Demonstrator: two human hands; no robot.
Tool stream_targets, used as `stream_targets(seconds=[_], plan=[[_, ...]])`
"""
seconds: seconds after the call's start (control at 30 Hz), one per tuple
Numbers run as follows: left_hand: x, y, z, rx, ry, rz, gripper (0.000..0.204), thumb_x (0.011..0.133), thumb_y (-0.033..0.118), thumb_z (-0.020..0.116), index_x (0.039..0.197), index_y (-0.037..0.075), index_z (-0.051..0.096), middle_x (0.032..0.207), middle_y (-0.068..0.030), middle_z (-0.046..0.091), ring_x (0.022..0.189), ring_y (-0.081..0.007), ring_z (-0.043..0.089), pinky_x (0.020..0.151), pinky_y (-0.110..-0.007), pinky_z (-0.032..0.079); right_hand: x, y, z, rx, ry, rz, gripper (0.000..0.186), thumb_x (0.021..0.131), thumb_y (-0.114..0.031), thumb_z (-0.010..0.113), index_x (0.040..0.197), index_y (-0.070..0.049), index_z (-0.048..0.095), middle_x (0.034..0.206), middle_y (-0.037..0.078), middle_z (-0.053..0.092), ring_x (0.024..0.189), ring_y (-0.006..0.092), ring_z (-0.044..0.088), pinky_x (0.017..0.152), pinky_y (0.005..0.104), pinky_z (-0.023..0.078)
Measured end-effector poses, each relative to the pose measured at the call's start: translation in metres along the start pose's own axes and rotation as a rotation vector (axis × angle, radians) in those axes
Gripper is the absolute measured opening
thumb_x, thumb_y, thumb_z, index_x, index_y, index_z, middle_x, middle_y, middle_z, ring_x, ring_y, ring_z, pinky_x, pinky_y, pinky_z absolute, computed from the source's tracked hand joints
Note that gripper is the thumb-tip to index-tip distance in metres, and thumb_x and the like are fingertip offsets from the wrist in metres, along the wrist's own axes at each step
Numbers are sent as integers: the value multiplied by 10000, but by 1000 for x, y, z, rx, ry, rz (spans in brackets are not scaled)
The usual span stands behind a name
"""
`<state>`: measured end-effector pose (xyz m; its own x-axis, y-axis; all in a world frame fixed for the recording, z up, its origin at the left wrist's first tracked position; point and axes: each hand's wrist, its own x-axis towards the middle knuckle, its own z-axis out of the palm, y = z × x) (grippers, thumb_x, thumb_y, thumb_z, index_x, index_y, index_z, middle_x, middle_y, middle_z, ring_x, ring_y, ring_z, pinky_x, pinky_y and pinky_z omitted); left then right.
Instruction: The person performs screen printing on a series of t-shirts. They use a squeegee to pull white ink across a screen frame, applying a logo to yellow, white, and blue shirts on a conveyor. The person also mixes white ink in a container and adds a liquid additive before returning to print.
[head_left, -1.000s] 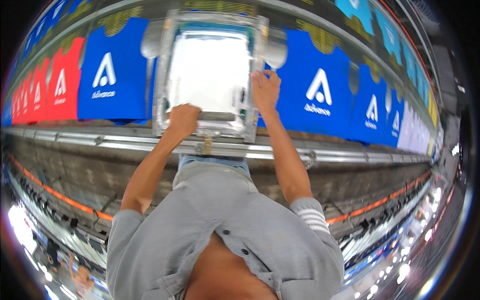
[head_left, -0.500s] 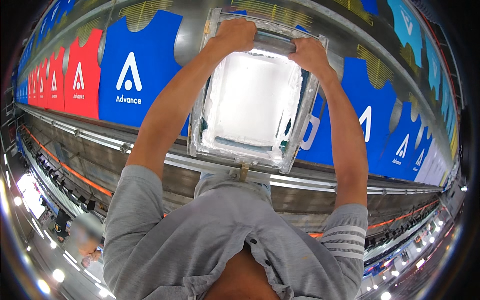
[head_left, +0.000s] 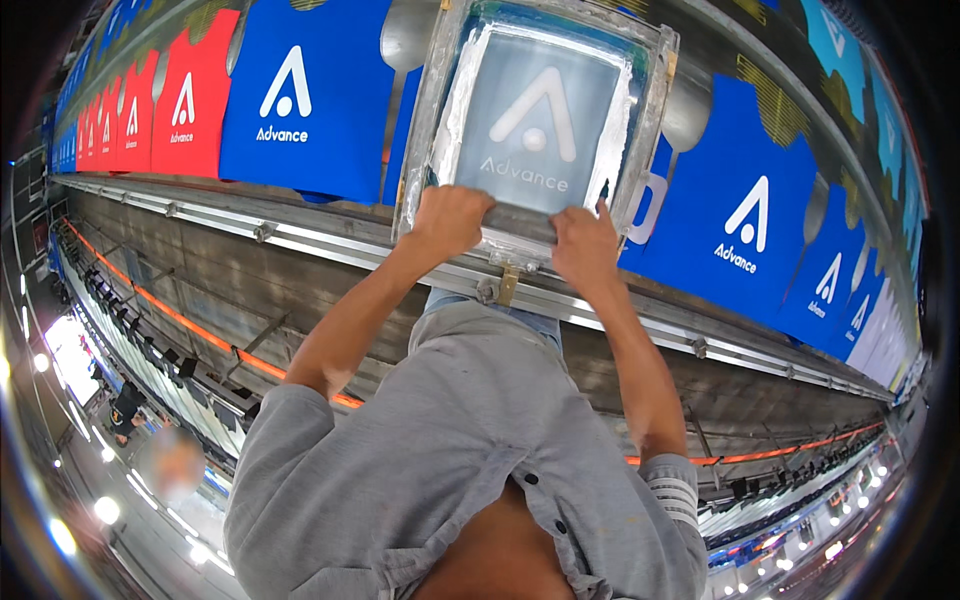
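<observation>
A screen-printing frame (head_left: 655,115) with worn, ink-smeared metal edges lies over a blue garment panel on the long table in front of me. Through its mesh (head_left: 500,85) shows a pale peak-shaped mark with a dot and lettering below, and white ink lines the mesh's sides. Across the frame's near end lies a squeegee (head_left: 523,219), grey and bar-like. My left hand (head_left: 450,220) is closed round its left end, and my right hand (head_left: 588,245) grips its right end. The squeegee's lower edge is hidden.
Blue panels (head_left: 345,130) and red panels (head_left: 205,100) with white prints lie along the table, more blue ones (head_left: 790,200) to the right. A metal rail (head_left: 330,248) runs along the near edge, with a brass-coloured bracket (head_left: 509,285) below the frame. Another person (head_left: 175,470) is at lower left.
Both hands have drawn the squeegee from the frame's far end to its near end. The white ink layer over the mesh has thinned, and the printed mark now shows through.
</observation>
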<state>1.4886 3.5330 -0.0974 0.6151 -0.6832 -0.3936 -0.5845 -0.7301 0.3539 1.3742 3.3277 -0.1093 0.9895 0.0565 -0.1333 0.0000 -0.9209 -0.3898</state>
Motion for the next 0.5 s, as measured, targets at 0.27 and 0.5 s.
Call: stream_targets(seconds=[0.27,0.5], plan=[[110,-14,-72,150,43,36,322,742,105,604,996,220,764,842,-145,705,799,-327,688,708,-447,550,105,59,-53,-68,-60,26,161,751,-141,580,847,-79,694,836,118,662,830,313,667,913,471,441],[245,-36,-131,196,105,70,368,719,117,624,1068,115,740,932,-203,704,907,-343,684,778,-442,553,232,128,-98,-20,-172,160,363,719,-216,658,1047,-73,714,969,203,697,943,383,665,836,486,531]])
